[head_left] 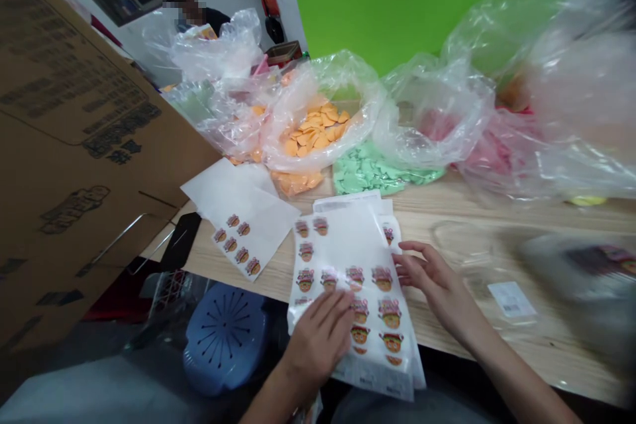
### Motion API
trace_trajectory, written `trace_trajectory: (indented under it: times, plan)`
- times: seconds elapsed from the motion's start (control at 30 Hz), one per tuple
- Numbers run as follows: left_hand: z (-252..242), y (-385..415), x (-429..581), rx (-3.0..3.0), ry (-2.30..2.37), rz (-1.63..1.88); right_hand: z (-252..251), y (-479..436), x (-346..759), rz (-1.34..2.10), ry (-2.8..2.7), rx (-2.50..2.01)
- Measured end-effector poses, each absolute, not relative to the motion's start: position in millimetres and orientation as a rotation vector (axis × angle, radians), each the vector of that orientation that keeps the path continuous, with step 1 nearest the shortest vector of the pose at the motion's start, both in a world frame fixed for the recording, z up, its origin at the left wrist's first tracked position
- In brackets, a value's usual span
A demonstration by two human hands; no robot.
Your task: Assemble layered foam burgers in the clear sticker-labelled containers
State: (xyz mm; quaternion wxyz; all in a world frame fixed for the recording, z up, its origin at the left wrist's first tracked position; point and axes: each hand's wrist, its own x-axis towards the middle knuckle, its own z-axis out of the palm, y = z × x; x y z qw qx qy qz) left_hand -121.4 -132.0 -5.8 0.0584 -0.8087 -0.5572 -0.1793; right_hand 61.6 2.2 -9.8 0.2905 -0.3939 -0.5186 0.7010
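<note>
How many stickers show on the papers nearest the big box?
6: four stickers in a row along the lower-left edge of the front paper, two in a shorter row behind. The papers overlap, so more may be hidden.

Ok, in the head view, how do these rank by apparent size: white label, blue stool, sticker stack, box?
Largest to smallest:
1. Box, cut off by the frame
2. Sticker stack, partly hand-covered
3. Blue stool
4. White label
</note>
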Motion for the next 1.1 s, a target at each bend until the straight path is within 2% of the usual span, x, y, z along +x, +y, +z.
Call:
trace_trajectory:
  times: [0.2,0.37,0.63,0.83,1.1]
  plan:
    - [-1,-124,-104,-2.504,-2.028,-0.714,-24,3,62,1.914,-1.38,-1.078]
    - [2,-104,-92,-2.296,-2.314,-0.908,-20,-7,65,1.969,-1.396,-1.008]
    - [-11,-92,-65,-2.328,-2.493,-1.04,-22,-21,78,2.117,-1.408,-0.928]
    - [-9,-96,-65,-2.248,-2.574,-1.082,-20,-23,68,2.04,-1.353,-0.998]
    - [-15,-88,-73,-1.979,-2.657,-1.392,-24,-27,68,1.793,-1.63,-1.024]
